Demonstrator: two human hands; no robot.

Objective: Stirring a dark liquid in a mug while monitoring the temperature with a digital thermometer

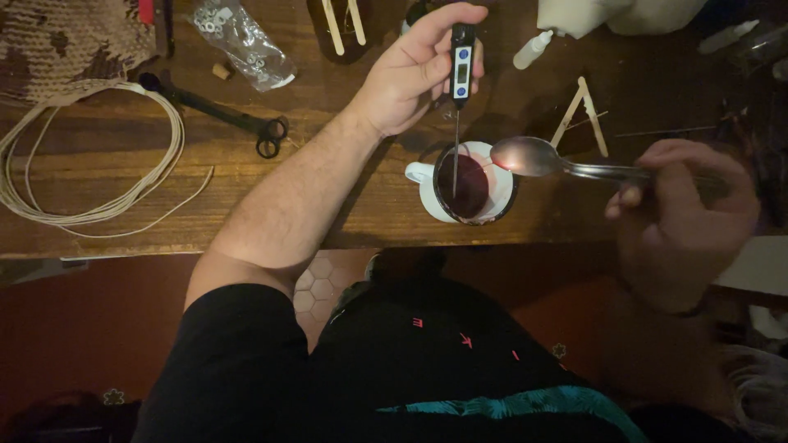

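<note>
Looking down from the head view: the left hand (414, 70) has its fingers pinched round the black head of a probe thermometer (461, 70), and the thin probe drops straight into the white mug (472, 182) sitting near the front edge of the bench (328, 205). The mug holds a dark red liquid, so I'd say the stuff is already poured or melted and the temperature check is in hand. The right hand (681, 213), at about 3 o'clock from the mug, has its fingers closed on the handle of a metal spoon (533, 156), bowl hovering over the rim, looks empty. Wooden sticks (584, 111) at 1 o'clock from the mug and the coil of cord (90, 156) way over at 9 o'clock lie untouched, so whatever they're for looks not yet done.

Hard to make out: the thermometer's display is too small to tell anything, the probe tip is lost in the liquid, and the right side is dim and blurry. The top-edge things are cut off.
</note>
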